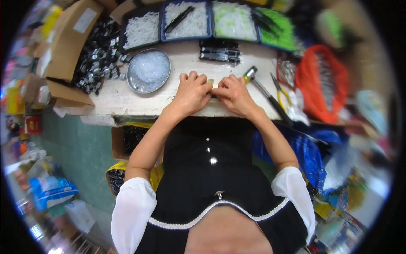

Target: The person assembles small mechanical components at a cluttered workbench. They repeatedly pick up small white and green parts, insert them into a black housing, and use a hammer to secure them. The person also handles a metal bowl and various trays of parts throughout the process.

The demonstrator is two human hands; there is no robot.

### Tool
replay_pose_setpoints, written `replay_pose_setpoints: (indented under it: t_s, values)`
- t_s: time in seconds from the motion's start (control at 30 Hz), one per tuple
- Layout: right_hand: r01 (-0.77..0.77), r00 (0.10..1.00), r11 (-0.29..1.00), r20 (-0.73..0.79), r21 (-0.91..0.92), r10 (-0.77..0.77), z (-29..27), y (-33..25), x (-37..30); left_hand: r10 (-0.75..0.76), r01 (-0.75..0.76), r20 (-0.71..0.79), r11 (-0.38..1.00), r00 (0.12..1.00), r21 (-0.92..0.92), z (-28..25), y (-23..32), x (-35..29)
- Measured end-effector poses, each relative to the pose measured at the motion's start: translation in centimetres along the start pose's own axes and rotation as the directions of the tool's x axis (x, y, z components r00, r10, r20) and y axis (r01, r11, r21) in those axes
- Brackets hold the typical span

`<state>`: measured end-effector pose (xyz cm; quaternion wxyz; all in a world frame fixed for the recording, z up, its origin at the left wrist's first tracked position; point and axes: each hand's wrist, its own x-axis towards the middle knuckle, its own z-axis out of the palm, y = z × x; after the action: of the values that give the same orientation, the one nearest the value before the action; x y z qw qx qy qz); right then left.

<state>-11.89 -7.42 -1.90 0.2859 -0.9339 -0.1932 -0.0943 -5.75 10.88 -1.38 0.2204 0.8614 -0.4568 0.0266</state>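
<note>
At the near edge of the white worktable point(182, 63), my left hand point(192, 94) and my right hand point(235, 94) meet with fingers curled in. Both are closed around something small and dark, mostly hidden by the fingers. A small yellowish bit point(210, 81) shows just beyond the fingertips. Beyond my hands lies a row of black and clear assembled pieces point(220, 55). A round metal dish point(149, 70) of translucent small parts stands to the left. A hammer point(266, 93) with a dark grip lies right of my right hand.
Trays of white parts point(141, 29), white and green parts point(234, 21) and green parts point(277, 29) line the back. A heap of black and silver pieces point(99, 59) spills beside a cardboard box point(69, 42). Yellow-handled pliers point(281, 91) and a red bag point(313, 84) lie right.
</note>
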Motion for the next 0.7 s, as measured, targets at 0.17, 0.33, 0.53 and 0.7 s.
replay_pose_setpoints:
  t_s: [0.17, 0.33, 0.53, 0.7]
  values:
    - [-0.058, 0.991, 0.997, -0.116, 0.049, 0.063, -2.7, 1.7, -0.8, 0.085, -0.086, 0.178, 0.996, 0.98, -0.001, -1.8, 0.9, 2.8]
    - [-0.206, 0.899, 0.975, -0.376, 0.089, 0.224, -6.9, 6.6, -3.4, 0.133, -0.123, 0.078, 0.985, 0.988, -0.119, -0.4, 2.0, 11.2]
    - [-0.48, 0.786, 0.873, -0.399, 0.087, 0.472, -10.3, 9.9, -5.7, 0.127, -0.126, 0.025, 0.991, 0.992, -0.035, 4.2, 3.4, 22.8]
    - [-0.574, 0.771, 0.809, -0.416, -0.128, 0.481, -11.0, 11.4, -6.5, 0.085, -0.087, 0.1, 0.996, 0.991, 0.011, 6.9, 4.5, 26.8]
